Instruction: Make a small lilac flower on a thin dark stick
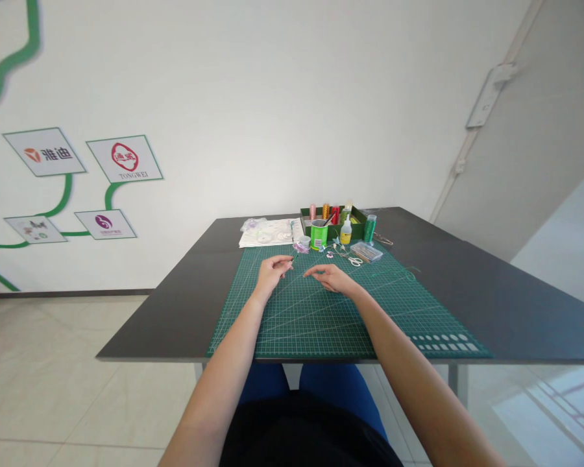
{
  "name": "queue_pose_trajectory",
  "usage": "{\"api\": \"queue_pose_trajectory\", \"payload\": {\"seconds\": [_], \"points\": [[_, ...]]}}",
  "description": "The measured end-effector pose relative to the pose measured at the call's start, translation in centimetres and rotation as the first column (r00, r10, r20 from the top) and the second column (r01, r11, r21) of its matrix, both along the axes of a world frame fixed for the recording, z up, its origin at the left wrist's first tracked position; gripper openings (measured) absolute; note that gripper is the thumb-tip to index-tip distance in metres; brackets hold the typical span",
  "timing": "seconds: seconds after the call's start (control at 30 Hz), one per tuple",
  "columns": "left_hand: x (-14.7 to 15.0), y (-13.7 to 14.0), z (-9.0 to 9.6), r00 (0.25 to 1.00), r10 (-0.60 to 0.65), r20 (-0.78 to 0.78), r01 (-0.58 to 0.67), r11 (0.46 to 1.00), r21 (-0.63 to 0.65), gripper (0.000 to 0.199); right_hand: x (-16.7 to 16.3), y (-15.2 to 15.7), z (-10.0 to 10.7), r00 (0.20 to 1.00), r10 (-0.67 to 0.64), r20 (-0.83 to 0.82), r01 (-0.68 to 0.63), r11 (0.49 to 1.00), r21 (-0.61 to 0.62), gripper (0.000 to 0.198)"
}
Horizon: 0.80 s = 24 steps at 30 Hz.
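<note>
My left hand [274, 269] is over the cutting mat [302, 318], thumb and fingers pinched on a thin green stem [296, 257]. The stem slants up toward a pale purple flower-like piece [300, 248]; I cannot tell whether the two are joined. To the right, my right hand [331, 277] hovers with its thumb and index finger together, pointing at the left hand. Anything in that pinch is too small to make out. Just beyond the hands stand a green can [318, 235] and a small white cup [304, 240].
Behind the can sits a dark green box [357, 229] with thread spools. A yellow-labelled glue bottle [345, 231], a green spool [370, 228], white-handled scissors [355, 261] and a clear plastic case [366, 251] lie right of it. White drawn sheets [267, 233] lie back left.
</note>
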State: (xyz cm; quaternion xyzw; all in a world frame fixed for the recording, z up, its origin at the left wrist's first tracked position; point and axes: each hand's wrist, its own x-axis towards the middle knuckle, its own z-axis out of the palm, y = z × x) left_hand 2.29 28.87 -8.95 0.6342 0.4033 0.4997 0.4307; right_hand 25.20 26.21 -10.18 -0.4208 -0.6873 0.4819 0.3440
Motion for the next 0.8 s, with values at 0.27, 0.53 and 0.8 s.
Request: {"api": "queue_pose_trajectory", "payload": {"seconds": [0.27,0.53,0.8], "points": [[-0.3,0.2,-0.2,0.987,0.111,-0.115,-0.108,0.994,0.031,0.022,0.0,-0.5,0.5,0.987,0.114,-0.112,-0.126,0.987,-0.101,0.042],[-0.2,-0.1,0.1,0.957,0.173,-0.234,-0.155,0.984,0.093,0.018,0.1,-1.0,1.0,0.962,0.196,-0.192,-0.227,0.961,-0.157,0.037],[-0.2,-0.4,0.4,0.912,0.226,-0.342,-0.179,0.970,0.163,0.016,0.3,-1.1,1.3,0.949,0.235,-0.212,-0.272,0.948,-0.166,0.035]]}}
